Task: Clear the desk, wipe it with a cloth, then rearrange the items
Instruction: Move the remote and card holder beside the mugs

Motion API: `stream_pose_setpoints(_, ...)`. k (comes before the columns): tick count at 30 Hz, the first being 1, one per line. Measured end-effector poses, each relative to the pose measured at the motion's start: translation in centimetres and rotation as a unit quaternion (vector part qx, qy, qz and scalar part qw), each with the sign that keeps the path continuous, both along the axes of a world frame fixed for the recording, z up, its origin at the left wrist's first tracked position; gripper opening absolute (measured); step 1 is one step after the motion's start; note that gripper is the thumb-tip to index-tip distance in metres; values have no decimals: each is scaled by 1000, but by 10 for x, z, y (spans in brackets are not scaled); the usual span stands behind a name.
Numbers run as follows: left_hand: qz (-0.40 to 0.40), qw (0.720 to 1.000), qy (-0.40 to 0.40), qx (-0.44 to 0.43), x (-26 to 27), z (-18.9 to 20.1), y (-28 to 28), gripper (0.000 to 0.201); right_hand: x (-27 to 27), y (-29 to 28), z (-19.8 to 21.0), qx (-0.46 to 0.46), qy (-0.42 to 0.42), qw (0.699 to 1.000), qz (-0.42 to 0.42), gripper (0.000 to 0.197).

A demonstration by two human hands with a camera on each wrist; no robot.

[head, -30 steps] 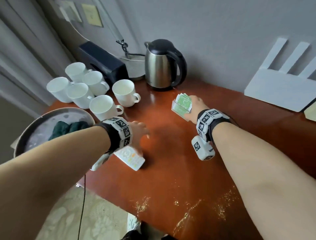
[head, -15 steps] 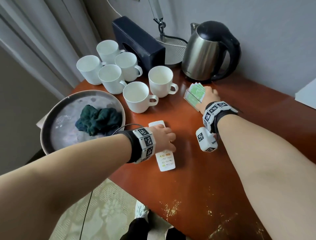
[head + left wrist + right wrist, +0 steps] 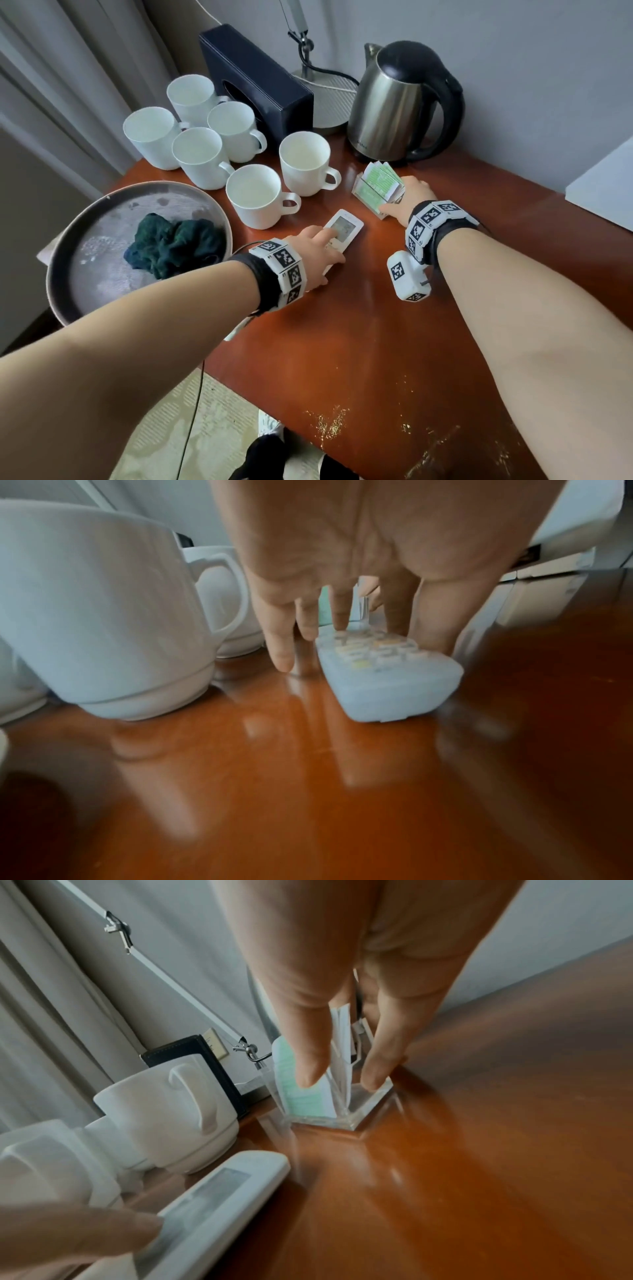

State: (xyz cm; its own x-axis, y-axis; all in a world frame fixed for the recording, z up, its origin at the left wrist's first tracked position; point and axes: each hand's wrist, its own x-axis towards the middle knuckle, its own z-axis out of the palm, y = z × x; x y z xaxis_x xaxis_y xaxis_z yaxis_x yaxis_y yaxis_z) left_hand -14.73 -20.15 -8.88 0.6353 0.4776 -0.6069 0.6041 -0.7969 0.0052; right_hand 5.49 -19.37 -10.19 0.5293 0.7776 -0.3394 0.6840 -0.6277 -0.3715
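Head view: left hand [image 3: 317,255] lies on the white remote control [image 3: 337,236], fingers straight, pressing; the remote's long axis runs 1–7 o'clock, with the display end toward the acrylic tea-bag holder [image 3: 376,188] at 1 o'clock. Right hand [image 3: 407,200] grips that holder, nearer the kettle [image 3: 397,102]. Against half a second ago, the remote has turned and slid toward the mugs [image 3: 255,195]. Left wrist view: fingertips [image 3: 342,620] on the keypad. Right wrist view: thumb and fingers [image 3: 377,1069] pinch the holder on the desk [image 3: 479,1150].

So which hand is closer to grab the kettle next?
The right hand, probably. It holds the clear holder of green packets just in front of the kettle. The left hand rests on the remote, farther away.
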Motion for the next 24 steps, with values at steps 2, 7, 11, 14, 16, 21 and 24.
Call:
stream_pose_setpoints(2,12,1000,7,6,3,0,4,65,0,8,1,-4,-6,1000,6,51)
stream_pose_setpoints(7,49,999,15,15,4,3,17,73,-4,30,1,36,2,999,18,55)
stream_pose_setpoints(11,56,998,-7,30,1,6,23,72,-11,44,3,73,11,997,38,42)
stream_pose_setpoints(14,46,998,-4,38,2,7,23,68,-17,53,5,84,7,995,46,34)
stream_pose_setpoints(16,42,998,-6,44,4,6,22,65,-19,59,7,93,2,995,41,35)
stream_pose_setpoints(21,33,998,-12,58,3,2,27,63,-25,67,9,82,16,995,52,54)
stream_pose_setpoints(24,30,997,-10,64,2,-1,28,60,-29,66,12,79,15,995,54,53)
